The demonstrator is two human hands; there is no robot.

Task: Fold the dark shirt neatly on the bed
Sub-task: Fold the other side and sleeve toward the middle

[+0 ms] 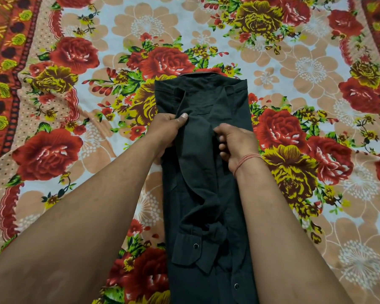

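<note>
The dark shirt (206,172) lies on the bed as a long narrow strip, collar at the far end, both sides folded inward. Its sleeves run down the middle, and the cuffs with snap buttons lie near the bottom of the view. My left hand (168,130) grips the shirt's left edge about a third of the way down, thumb on top of the cloth. My right hand (235,143) pinches a fold of a sleeve near the middle, fingers curled into the fabric. A red thread is tied around my right wrist.
The bedsheet (97,106) is printed with large red and yellow roses on a pale ground, with an orange patterned border along the left and right sides. It spreads wide and slightly wrinkled on every side of the shirt.
</note>
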